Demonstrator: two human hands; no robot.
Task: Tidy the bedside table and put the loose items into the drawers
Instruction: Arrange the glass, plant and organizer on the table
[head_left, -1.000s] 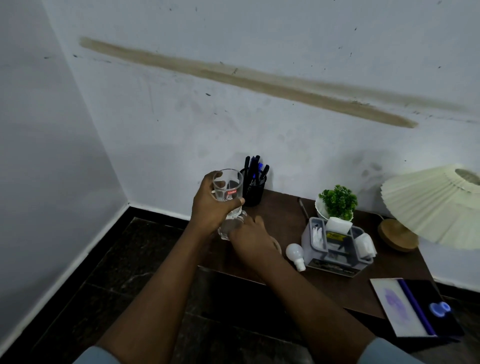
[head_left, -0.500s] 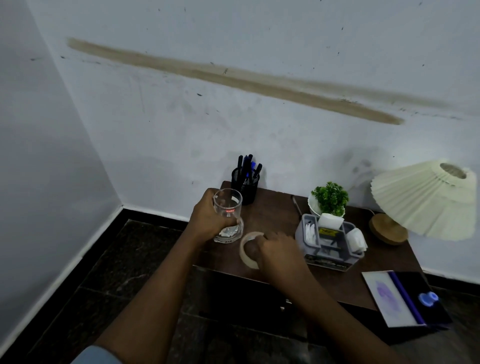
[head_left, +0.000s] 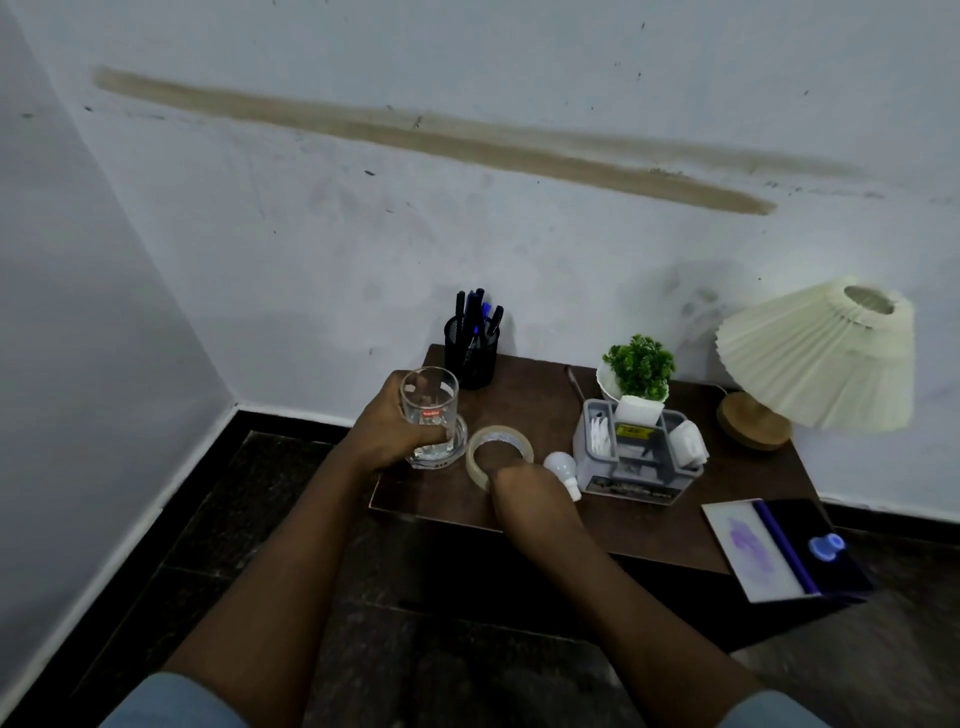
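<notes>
Nearest, the right hand (head_left: 524, 496) has its grip curled over the close rim of the tape roll (head_left: 500, 451). The knuckles hide the fingertips, so I cannot tell how firm the pinch is. The tape roll sits on the bench (head_left: 524, 400), just beyond that grip and touching it. It looks light and stiff, a clear hoop with a smooth, slightly slick outer band. Pinching through the hole, thumb outside and fingers inside, should carry it safely, and it would likely survive a drop.

Just left of that grip, the left hand (head_left: 392, 434) is clamped around the glass (head_left: 429, 413), fingers wrapped at mid-height. The glass stands upright at the bench's left front corner, its thick base beside the roll. It is probably the heavier and more fragile of the two, and slippery. A full wrap low on the wall suits it better than a rim pinch.

Right of the right grip lies a white bulb (head_left: 562, 466), light, round, breakable and likely to roll, so it is best cupped by the globe. Beyond it stands a grey organiser (head_left: 638, 457). Farther back are the pen holder (head_left: 470, 353), a small plant (head_left: 640, 366) and the lamp (head_left: 815, 358). No drawer shows.
</notes>
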